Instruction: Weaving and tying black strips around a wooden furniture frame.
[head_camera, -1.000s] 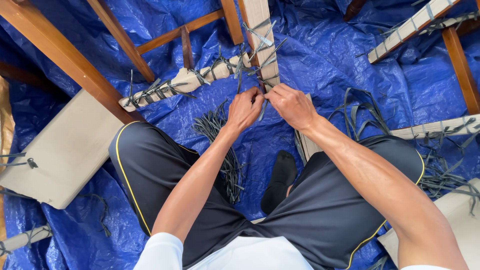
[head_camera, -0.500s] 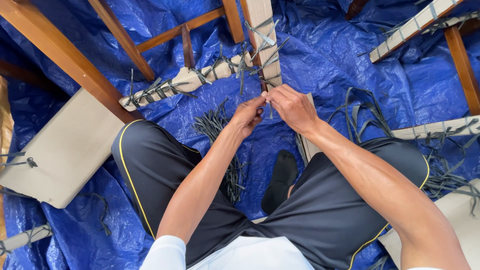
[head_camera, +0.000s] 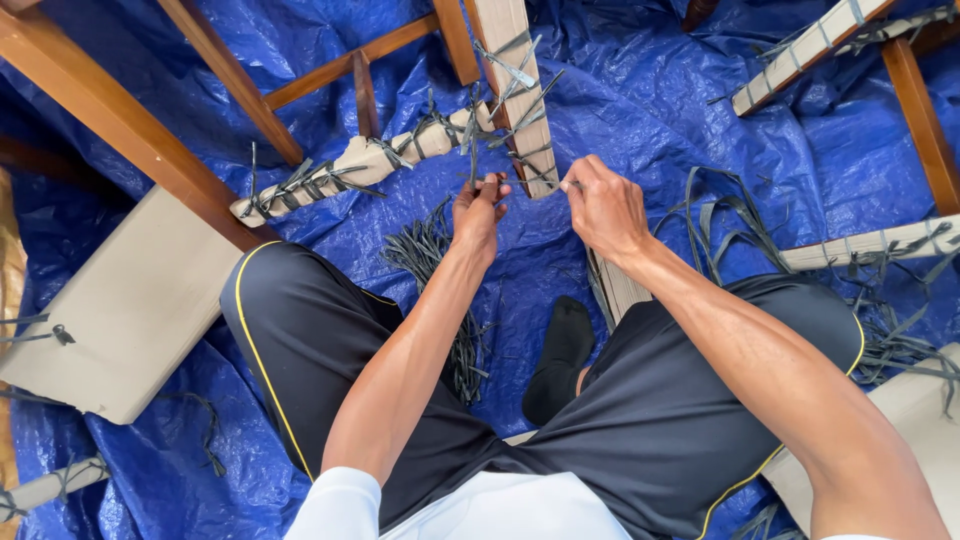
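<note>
I sit on a blue tarp (head_camera: 640, 110) with a wooden chair frame in front of me. One chair leg (head_camera: 512, 60) is wrapped in pale cardboard and bound with several dark grey straps. My left hand (head_camera: 478, 215) pinches one end of a dark strap (head_camera: 525, 180) at the lower end of that leg. The other end is pinched in my right hand (head_camera: 605, 208), so the strap runs taut between the two hands. A bundle of loose dark straps (head_camera: 425, 250) lies on the tarp under my left forearm.
A second wrapped, strapped rail (head_camera: 350, 170) slants left of the leg. Bare wooden chair bars (head_camera: 120, 120) cross the upper left. A flat cardboard sheet (head_camera: 110, 310) lies at left. More wrapped pieces (head_camera: 800, 60) and loose straps (head_camera: 720, 220) lie at right.
My hands have drawn apart: the right hand moved right and the left stayed near the leg, stretching the strap between them.
</note>
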